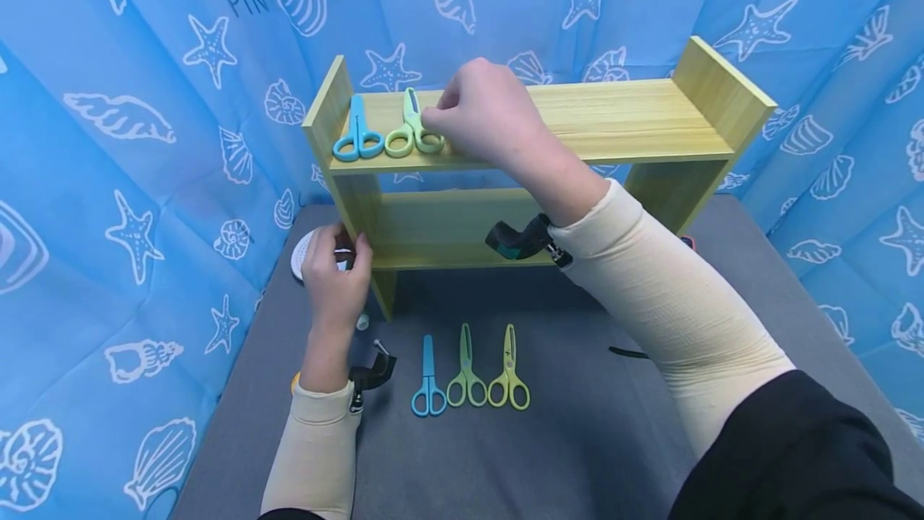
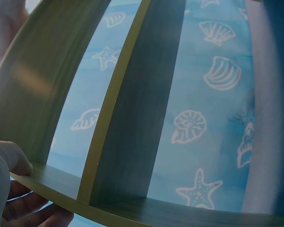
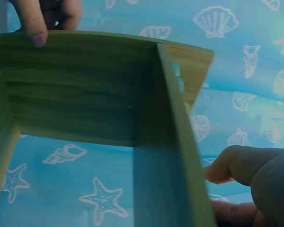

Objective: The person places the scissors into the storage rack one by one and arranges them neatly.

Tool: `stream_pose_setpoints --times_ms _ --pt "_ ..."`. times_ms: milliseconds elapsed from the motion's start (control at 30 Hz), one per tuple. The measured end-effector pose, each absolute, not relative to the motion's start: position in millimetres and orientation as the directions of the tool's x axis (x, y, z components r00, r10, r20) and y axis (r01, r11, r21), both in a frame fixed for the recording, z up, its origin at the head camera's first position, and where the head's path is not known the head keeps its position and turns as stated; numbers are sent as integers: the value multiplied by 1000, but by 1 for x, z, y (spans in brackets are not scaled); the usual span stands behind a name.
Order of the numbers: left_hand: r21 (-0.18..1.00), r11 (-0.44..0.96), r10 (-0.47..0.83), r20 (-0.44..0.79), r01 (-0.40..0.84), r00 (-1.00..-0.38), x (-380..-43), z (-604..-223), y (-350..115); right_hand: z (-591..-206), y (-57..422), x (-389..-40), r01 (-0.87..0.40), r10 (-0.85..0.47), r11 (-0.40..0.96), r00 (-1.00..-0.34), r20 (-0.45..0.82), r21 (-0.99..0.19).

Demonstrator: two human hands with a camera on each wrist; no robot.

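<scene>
My left hand (image 1: 334, 271) grips the left side panel of a light wooden shelf (image 1: 609, 115), its thumb on the inner face and fingers outside. Above the top board is my right hand (image 1: 491, 107), fingers bent downward beside the yellow-green scissors (image 1: 411, 131); whether it pinches anything is hidden. Blue scissors (image 1: 357, 135) lie left of those, handles toward the front edge. In the right wrist view, the right hand (image 3: 255, 179) is beyond the board's edge, its fingertips partly covered. The left hand (image 2: 23, 189) also shows on the panel in the left wrist view.
On the grey cloth lie blue scissors (image 1: 429, 383), green scissors (image 1: 465, 371) and yellow scissors (image 1: 509, 375) in a row. A white round object (image 1: 299, 255) sits behind the left hand. A thin black item (image 1: 628, 353) lies right. Blue curtains (image 1: 216, 103) surround the table.
</scene>
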State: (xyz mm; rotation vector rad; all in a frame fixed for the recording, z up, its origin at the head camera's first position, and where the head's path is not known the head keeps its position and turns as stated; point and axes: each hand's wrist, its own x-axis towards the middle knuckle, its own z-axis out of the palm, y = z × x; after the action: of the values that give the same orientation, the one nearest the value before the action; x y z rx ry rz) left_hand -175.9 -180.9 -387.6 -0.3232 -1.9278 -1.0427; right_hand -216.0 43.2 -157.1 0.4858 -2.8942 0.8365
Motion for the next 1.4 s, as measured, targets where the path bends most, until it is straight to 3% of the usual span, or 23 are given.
stream_pose_setpoints --times_ms 400,800,1133,1400 --pt "534 607 -173 812 588 -558 -178 -388 -182 -146 87 -179 -366 -195 708 -923 331 -604" --pt "528 601 -171 818 600 -549 -179 -386 -183 -162 131 -131 -511 -21 567 -793 609 -646" --pt "521 598 -160 822 609 -547 -179 -388 -181 -191 171 -101 -453 109 569 -785 610 -686" --pt "529 582 -184 826 618 -533 -179 -389 -181 -242 199 -89 -523 27 565 -761 648 -638"
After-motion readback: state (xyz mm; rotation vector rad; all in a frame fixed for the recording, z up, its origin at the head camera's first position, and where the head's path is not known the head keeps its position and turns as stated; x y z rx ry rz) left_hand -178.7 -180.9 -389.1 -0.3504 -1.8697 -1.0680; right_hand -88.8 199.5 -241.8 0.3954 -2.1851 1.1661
